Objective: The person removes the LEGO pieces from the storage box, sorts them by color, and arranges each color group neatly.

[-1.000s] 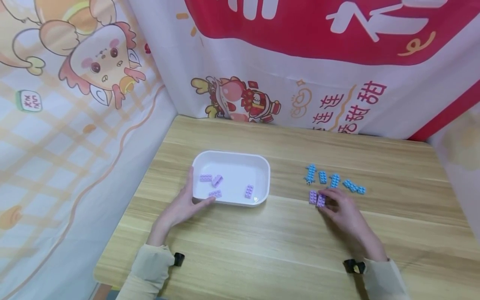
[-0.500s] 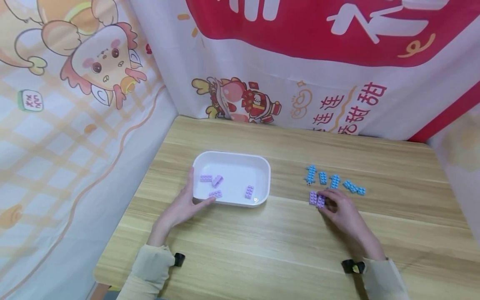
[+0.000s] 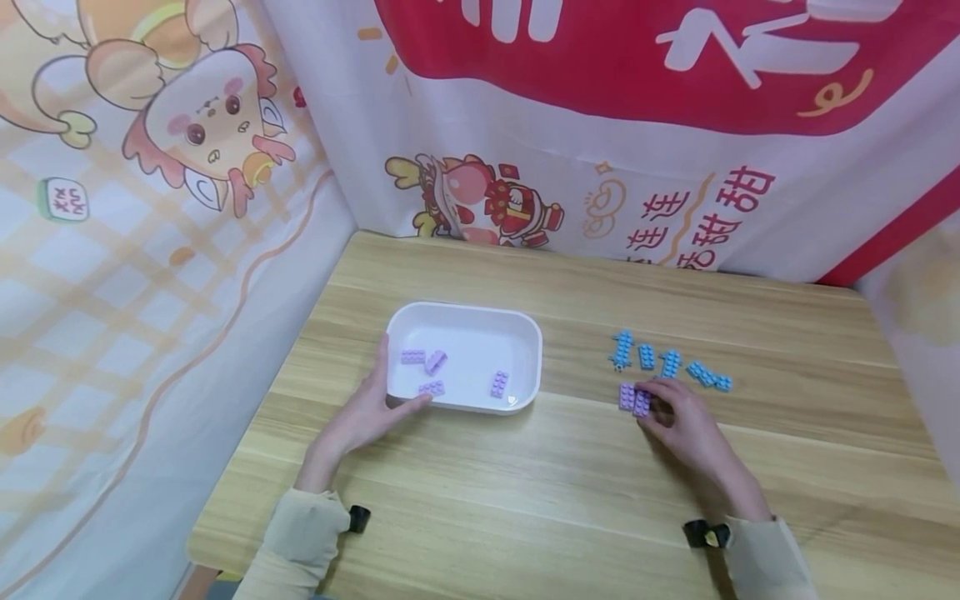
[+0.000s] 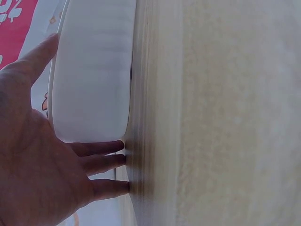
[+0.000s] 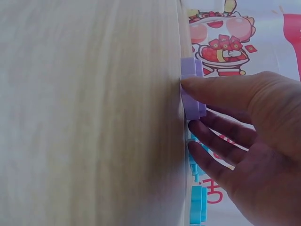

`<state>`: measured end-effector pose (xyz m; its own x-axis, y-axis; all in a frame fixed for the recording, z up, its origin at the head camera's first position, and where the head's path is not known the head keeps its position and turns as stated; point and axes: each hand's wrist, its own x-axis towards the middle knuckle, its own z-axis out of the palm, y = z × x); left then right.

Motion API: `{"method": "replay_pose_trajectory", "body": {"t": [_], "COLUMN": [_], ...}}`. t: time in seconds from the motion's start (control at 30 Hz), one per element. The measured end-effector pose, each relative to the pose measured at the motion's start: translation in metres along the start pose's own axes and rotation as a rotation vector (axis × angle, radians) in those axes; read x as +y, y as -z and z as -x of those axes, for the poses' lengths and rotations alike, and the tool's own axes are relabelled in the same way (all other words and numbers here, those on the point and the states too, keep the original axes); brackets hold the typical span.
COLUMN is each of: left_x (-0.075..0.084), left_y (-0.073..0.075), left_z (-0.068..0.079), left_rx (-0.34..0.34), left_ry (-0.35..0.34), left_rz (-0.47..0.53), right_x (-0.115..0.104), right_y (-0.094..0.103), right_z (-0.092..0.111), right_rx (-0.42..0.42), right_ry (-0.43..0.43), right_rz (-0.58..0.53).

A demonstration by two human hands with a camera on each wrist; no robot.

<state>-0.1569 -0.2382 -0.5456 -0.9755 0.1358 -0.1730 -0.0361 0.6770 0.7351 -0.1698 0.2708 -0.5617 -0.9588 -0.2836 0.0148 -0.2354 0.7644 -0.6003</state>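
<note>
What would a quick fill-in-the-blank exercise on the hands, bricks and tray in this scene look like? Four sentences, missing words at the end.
1. The left hand touches a tray whose colour is ____.
2. Inside the tray, the number of bricks is ____.
3. The right hand pinches a ____ brick.
4. The blue pieces lie on the person's ____ side of the tray.

Missing words: white; four; purple; right.

Lilac toy bricks (image 3: pixel 498 384) lie centre and right of the frame, blue toy bricks (image 3: pixel 647 357) right; white tray (image 3: pixel 465 337); tan wood-grained tabletop (image 3: pixel 525 492); orange-checked cloth (image 3: pixel 75 292) left; red-and-white backdrop (image 3: pixel 600 83) top.
</note>
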Motion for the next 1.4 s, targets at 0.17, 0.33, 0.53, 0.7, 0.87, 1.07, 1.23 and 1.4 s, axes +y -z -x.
{"method": "replay_pose_trajectory", "body": {"t": [0.17, 0.33, 0.53, 0.7, 0.87, 1.07, 1.23, 1.4], "left_x": [-0.001, -0.001, 0.0, 0.001, 0.0, 0.001, -0.001, -0.003], "left_y": [0.0, 0.0, 0.0, 0.001, 0.0, 0.0, -0.001, -0.001], "left_z": [0.0, -0.001, -0.001, -0.001, 0.0, -0.001, -0.001, -0.002], "left_rx": [-0.001, 0.0, 0.001, 0.0, -0.002, -0.001, 0.009, 0.01], "left_ry": [0.001, -0.001, -0.001, 0.002, 0.001, -0.007, -0.015, -0.02], "left_rz": [-0.003, 0.0, 0.008, 0.002, 0.005, 0.014, 0.01, 0.016], "right_x": [-0.003, -0.008, -0.016, -0.025, -0.033, -0.053, -0.074, -0.089], "right_y": [0.002, 0.004, 0.007, 0.007, -0.004, -0.012, -0.02, -0.03], "right_z": [0.001, 0.001, -0.001, -0.006, -0.018, -0.032, -0.047, -0.058], "right_rx": [0.02, 0.096, 0.167, 0.217, 0.269, 0.21, 0.165, 0.14], "right_ry": [-0.003, 0.026, 0.074, 0.117, 0.212, 0.236, 0.243, 0.245], "right_rz": [-0.022, -0.052, -0.094, -0.119, -0.135, -0.181, -0.211, -0.234]}}
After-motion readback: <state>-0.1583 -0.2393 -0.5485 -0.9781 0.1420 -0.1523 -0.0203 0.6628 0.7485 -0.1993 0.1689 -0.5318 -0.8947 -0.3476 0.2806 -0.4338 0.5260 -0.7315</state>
